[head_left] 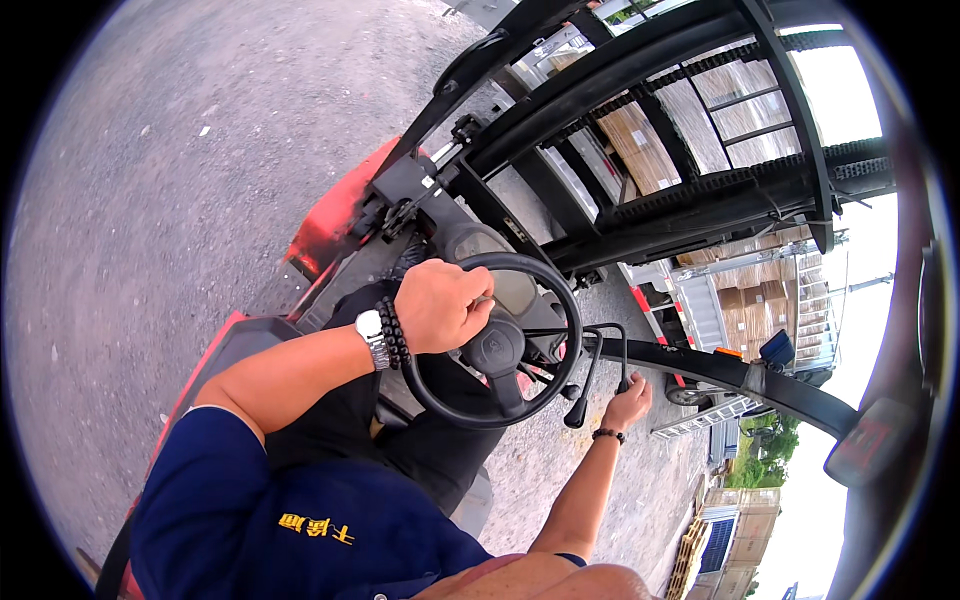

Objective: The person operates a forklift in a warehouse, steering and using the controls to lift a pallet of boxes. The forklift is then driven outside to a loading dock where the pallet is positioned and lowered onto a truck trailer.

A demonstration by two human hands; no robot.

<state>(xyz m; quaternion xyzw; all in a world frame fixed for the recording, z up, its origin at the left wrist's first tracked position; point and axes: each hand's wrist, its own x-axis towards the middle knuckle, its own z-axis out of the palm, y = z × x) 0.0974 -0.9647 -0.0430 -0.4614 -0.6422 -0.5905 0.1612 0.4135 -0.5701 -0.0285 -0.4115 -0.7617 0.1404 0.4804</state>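
I am seated in a forklift with a black steering wheel (576, 330) in front of me. My left hand (440, 305), below a silver watch and dark beaded bracelets, is closed at the wheel's upper left; its palm hides the exact grip. Right of the wheel, my right hand (628, 404) has its fingers wrapped round the top of a bent black control lever (624, 350). Another lever with a black knob (575, 413) stands between that hand and the wheel, untouched.
The black forklift mast (640, 225) rises ahead, tilted in the picture. Beyond it are wrapped cartons (640, 145) and a truck bed (700, 310) loaded with boxes. Red bodywork (340, 205) lies to the left, over gravel ground (200, 180). Wooden pallets (688, 555) stand at lower right.
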